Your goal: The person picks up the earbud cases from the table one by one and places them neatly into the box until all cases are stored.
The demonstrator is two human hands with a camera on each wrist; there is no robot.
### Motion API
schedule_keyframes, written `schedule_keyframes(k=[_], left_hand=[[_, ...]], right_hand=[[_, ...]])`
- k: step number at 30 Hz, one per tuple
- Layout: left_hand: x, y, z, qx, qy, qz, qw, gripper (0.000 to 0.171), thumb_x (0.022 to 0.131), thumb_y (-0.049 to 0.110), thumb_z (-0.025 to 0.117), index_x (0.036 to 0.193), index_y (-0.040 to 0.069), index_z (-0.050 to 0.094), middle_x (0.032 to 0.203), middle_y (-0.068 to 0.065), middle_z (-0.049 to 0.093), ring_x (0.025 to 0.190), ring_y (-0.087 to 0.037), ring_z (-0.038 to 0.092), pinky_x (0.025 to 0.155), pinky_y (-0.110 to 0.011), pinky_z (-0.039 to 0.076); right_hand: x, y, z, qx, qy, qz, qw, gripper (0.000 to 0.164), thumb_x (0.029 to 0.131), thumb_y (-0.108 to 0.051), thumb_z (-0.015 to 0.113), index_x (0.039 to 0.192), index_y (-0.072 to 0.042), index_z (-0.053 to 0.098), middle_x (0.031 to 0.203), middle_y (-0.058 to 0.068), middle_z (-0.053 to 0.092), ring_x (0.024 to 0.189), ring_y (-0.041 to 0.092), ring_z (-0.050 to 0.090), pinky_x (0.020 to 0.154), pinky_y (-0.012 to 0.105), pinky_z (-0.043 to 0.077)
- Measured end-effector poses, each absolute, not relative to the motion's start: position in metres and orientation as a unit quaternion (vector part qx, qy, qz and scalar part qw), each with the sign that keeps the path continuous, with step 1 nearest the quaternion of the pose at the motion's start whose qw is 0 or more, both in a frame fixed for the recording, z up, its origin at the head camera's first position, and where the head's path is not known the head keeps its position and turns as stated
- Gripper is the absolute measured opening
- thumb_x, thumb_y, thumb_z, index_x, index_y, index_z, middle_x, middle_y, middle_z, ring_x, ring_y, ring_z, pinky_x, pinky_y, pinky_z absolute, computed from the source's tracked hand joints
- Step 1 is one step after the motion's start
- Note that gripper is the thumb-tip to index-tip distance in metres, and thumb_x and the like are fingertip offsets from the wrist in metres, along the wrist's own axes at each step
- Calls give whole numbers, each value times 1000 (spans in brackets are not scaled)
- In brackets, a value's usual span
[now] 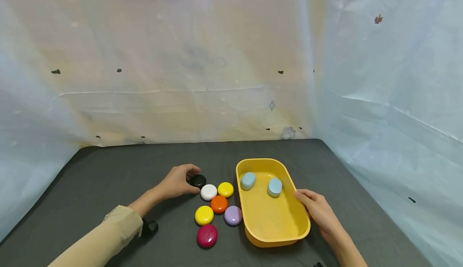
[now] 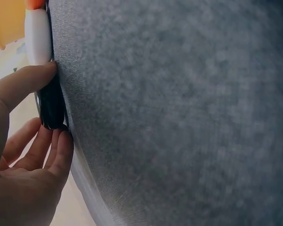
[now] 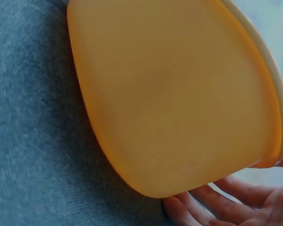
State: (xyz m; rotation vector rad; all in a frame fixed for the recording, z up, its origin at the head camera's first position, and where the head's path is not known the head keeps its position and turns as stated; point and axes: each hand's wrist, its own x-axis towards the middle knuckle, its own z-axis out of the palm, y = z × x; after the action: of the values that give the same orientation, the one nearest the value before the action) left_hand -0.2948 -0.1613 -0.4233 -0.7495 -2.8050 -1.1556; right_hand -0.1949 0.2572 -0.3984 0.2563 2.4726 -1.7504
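Between thumb and fingers, my left hand (image 1: 179, 181) grips a glossy black disc (image 1: 197, 181) low over the dark cloth. In the left wrist view the thumb and fingertips meet the black disc (image 2: 52, 104) at opposite edges. A white disc (image 1: 208, 192) sits right beside it. My right hand (image 1: 320, 210) holds the right side of a yellow plastic container (image 1: 273, 226), thumb at the rim. The right wrist view shows its other fingers against the outer wall. Inside the container stand two light blue rounded pieces (image 1: 248, 181), toward the far end.
Left of the container lie an orange disc (image 1: 219, 204), a purple disc (image 1: 233, 215), a dark red disc (image 1: 207, 236) and two yellow discs (image 1: 204, 215). Dark grey cloth (image 1: 173, 235) covers the table. Pale patterned sheets (image 1: 202, 58) hang behind and at the sides.
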Motion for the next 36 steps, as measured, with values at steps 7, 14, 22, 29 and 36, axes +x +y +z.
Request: schedule_keyframes(k=[7,14,22,29,36], left_hand=[[-292,-164,-419,-236,-899,-369,13,59,71,16,90,121,-1,63,112,-7,64,96,-21,61,84,-37,54],[-287,-164,-416,-225,-897,-380,29,58,72,13,89,121,-2,63,110,-7,64,95,-20,61,84,-37,54],[-287,-166,-413,-213,-892,-397,44,58,73,16,88,123,0,62,114,-7,63,99,-21,61,86,-39,54],[-280,-158,-405,-214,-878,-422,70,55,75,18,87,122,4,63,115,-7,63,98,-21,62,87,-36,54],[-272,-145,-397,-234,-855,-453,92,53,75,20,88,120,7,64,113,-4,64,98,-19,63,88,-42,54]], right_hand=[[-194,257,-398,81,817,-569,54,49,100,-32,59,130,7,57,105,11,67,85,23,64,72,34,55],[-192,258,-396,84,821,-562,52,46,100,-30,58,128,6,58,106,11,66,87,23,63,73,33,54],[-193,258,-397,84,818,-566,57,47,100,-30,58,129,6,57,106,12,66,87,24,64,73,33,55],[-193,258,-397,83,821,-563,57,47,100,-30,58,129,7,57,104,11,66,86,23,64,72,33,55],[-193,258,-396,82,826,-555,57,48,100,-32,58,129,6,57,107,11,66,88,23,63,74,33,54]])
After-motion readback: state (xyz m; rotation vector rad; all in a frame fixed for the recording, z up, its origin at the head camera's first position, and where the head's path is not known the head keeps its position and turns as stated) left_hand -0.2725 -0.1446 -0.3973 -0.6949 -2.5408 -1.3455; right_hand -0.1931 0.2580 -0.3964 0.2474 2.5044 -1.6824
